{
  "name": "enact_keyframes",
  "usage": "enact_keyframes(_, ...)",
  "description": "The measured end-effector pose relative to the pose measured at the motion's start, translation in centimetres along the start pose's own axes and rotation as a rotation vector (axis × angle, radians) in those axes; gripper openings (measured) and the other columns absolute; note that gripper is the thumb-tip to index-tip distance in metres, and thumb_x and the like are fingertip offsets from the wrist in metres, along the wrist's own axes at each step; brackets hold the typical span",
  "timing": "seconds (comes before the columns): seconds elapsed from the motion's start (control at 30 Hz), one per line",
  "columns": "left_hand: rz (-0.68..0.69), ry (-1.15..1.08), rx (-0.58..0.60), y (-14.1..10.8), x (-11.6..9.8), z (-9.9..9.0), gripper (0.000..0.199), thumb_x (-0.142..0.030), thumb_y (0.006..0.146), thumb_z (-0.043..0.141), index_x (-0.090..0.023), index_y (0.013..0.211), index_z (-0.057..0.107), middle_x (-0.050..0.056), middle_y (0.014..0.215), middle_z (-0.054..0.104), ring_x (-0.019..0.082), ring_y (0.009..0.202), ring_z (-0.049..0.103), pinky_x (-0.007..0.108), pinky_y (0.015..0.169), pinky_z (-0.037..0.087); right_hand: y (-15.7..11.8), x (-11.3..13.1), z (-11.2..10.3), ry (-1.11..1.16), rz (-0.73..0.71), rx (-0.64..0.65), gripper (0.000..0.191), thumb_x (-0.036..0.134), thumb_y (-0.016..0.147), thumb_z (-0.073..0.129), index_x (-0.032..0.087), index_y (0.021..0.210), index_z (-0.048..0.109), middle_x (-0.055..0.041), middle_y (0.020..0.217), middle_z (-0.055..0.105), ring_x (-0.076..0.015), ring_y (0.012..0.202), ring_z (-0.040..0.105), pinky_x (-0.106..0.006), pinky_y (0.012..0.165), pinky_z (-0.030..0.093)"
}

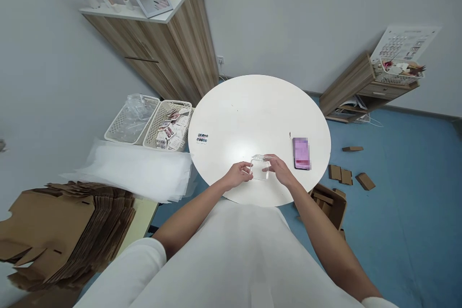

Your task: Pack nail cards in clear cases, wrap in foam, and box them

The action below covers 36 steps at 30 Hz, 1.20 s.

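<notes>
Between my two hands, over the front part of the round white table (252,110), is a clear plastic box (259,169) with its see-through lid raised at the far side. My left hand (238,174) grips the box's left side, fingers curled against its wall. On the opposite side, my right hand (277,167) holds the right edge near the lid. I can see nothing inside the box. A small card with two rows of dark nail-like pieces (202,138) lies at the table's left. To the right rests a phone (301,153) with a lit purple screen.
Left of the table stand a white basket of printed cards (173,127) and another basket with clear plastic bags (132,120). White sheets (137,168) and stacked flat cardboard (65,231) lie nearer. Small brown boxes (365,181) and an open carton (335,209) are on the blue floor.
</notes>
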<state>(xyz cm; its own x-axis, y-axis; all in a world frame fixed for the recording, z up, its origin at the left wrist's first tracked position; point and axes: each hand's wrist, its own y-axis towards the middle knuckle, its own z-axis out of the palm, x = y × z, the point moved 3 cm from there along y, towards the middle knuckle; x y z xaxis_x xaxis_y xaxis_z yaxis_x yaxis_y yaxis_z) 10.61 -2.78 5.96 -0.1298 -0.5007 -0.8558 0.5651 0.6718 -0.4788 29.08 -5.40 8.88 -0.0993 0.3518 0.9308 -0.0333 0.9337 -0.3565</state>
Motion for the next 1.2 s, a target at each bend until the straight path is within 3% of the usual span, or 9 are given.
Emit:
enact_keyframes(0.27, 0.016, 0.094, -0.013, -0.5, 1.4, -0.9, 0.039, -0.021, 0.062, 0.068, -0.015, 0.099, 0.058, 0.003, 0.08, 0.058, 0.009, 0.065, 0.055, 0.024, 0.064, 0.044, 1.4, -2.0, 1.2, 0.101, 0.185, -0.116, 0.044, 0.055, 0.08, 0.036, 0.019, 0.095, 0.055, -0.0034, 0.075, 0.058, -0.0121, 0.059, 0.058, -0.031, 0.068, 0.046)
enact_keyframes(0.47, -0.001, 0.076, -0.085, -0.1, 3.2, -1.1, 0.041, -0.021, 0.063, 0.068, -0.015, 0.101, 0.057, 0.004, 0.084, 0.057, 0.008, 0.065, 0.055, 0.023, 0.062, 0.043, 0.0, -4.3, 1.9, 0.14, 0.233, -0.162, 0.043, 0.051, 0.078, 0.039, 0.023, 0.11, 0.049, -0.0041, 0.092, 0.055, -0.0111, 0.065, 0.056, -0.029, 0.066, 0.047)
enact_keyframes(0.63, -0.039, 0.08, -0.159, 0.7, 5.4, -1.4, 0.041, -0.019, 0.063, 0.067, -0.014, 0.102, 0.056, 0.004, 0.083, 0.057, 0.008, 0.063, 0.054, 0.024, 0.06, 0.043, -1.9, -7.5, 3.1, 0.023, 0.189, -0.117, 0.05, 0.039, 0.072, 0.05, 0.025, 0.12, 0.042, -0.0026, 0.097, 0.052, -0.0109, 0.068, 0.055, -0.03, 0.067, 0.047)
enact_keyframes(0.8, -0.054, 0.206, -0.255, 1.4, 6.3, -1.5, 0.045, -0.015, 0.064, 0.066, -0.016, 0.106, 0.051, 0.002, 0.081, 0.059, 0.008, 0.064, 0.055, 0.025, 0.066, 0.045, -1.9, -9.5, 3.7, -0.09, 0.204, -0.109, 0.056, 0.035, 0.072, 0.049, 0.024, 0.125, 0.036, -0.0038, 0.103, 0.047, -0.0109, 0.069, 0.052, -0.03, 0.07, 0.046)
enact_keyframes(0.93, -0.039, 0.335, -0.303, 1.8, 6.5, -1.3, 0.038, -0.013, 0.066, 0.062, -0.017, 0.103, 0.053, 0.002, 0.084, 0.058, 0.009, 0.066, 0.055, 0.026, 0.07, 0.045, -1.2, -9.7, 3.6, -0.154, 0.205, -0.122, 0.053, 0.033, 0.07, 0.05, 0.023, 0.12, 0.041, -0.0032, 0.098, 0.047, -0.0111, 0.067, 0.05, -0.029, 0.067, 0.045)
enact_keyframes(1.07, -0.043, 0.427, -0.362, 2.1, 6.9, -1.1, 0.036, -0.012, 0.067, 0.06, -0.017, 0.102, 0.054, 0.003, 0.093, 0.056, 0.009, 0.066, 0.054, 0.026, 0.07, 0.045, -0.7, -9.7, 3.3, -0.191, 0.179, -0.067, 0.039, 0.032, 0.067, 0.051, 0.022, 0.106, 0.049, 0.0008, 0.083, 0.048, -0.0103, 0.062, 0.046, -0.026, 0.061, 0.042)
enact_keyframes(1.2, -0.022, 0.524, -0.376, 2.3, 7.0, -0.6, 0.036, -0.009, 0.068, 0.056, -0.015, 0.103, 0.054, 0.004, 0.089, 0.056, 0.01, 0.067, 0.053, 0.026, 0.072, 0.044, -0.3, -9.6, 3.3, -0.214, 0.151, -0.052, 0.028, 0.03, 0.066, 0.051, 0.021, 0.092, 0.051, 0.0021, 0.08, 0.047, -0.009, 0.058, 0.043, -0.025, 0.06, 0.041)
